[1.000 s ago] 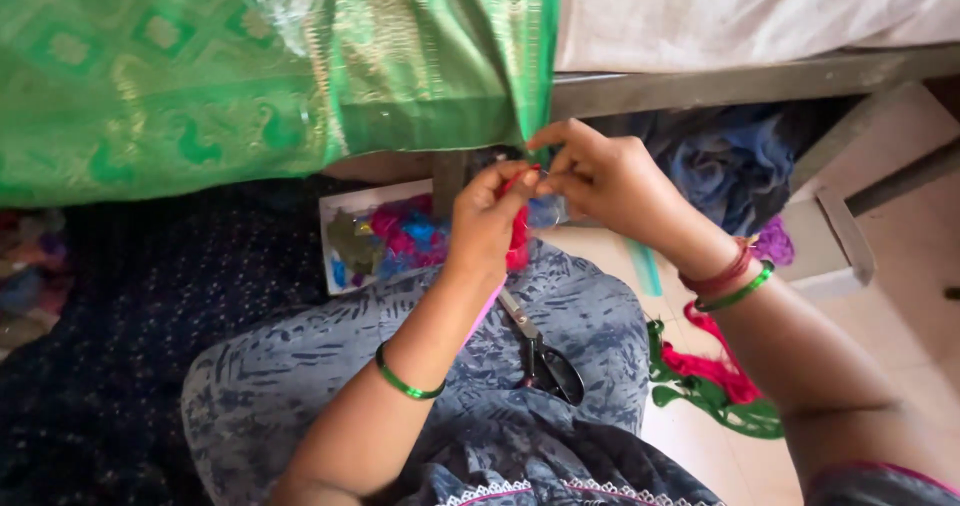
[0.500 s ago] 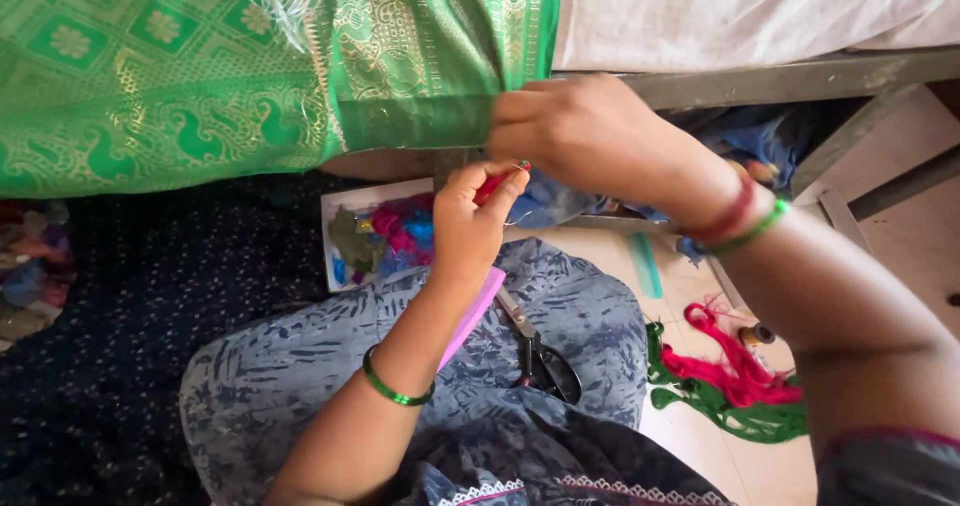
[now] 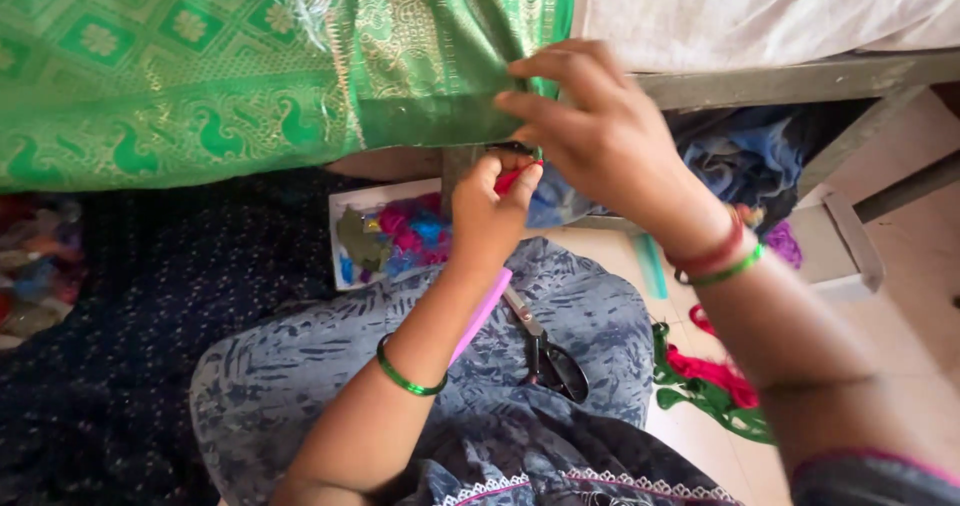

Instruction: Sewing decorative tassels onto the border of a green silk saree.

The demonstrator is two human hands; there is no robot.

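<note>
Pinching the hanging edge of the shiny green cloth with gold woven shapes [image 3: 250,76] with the right hand [image 3: 590,126]. Pressing the fingers flat on the front, with the thumb hiding behind, so closing that grip on the cloth. Probably holding the edge still and tight, to make it easy to work on. Draping down from the wooden bed [image 3: 800,78], so hanging right in front of the knees.

Squeezing a small red bit of thread [image 3: 515,176] in the left hand [image 3: 490,216], just under the cloth edge. Keeping that grip shut tight on it, close to the spot being pinched, maybe to join it there.

Lying on the blue-grey patterned lap cloth [image 3: 600,306]: black-handled scissors [image 3: 545,351] and a flat pink stick [image 3: 482,316], staying near for a quick grab. Sitting just behind the left hand: a white tray of coloured threads [image 3: 390,236], also easy to reach. Lying on the floor by the right arm: a heap of red and green threads [image 3: 710,386].

Looking back one second: keeping both hands together, touching, lower down and off the cloth edge. Now reaching up with the right hand onto the cloth, and staying below it with the left, a little apart. Looking back half a second: already resting the right hand on the edge, with the left hand moving only a tiny bit.
</note>
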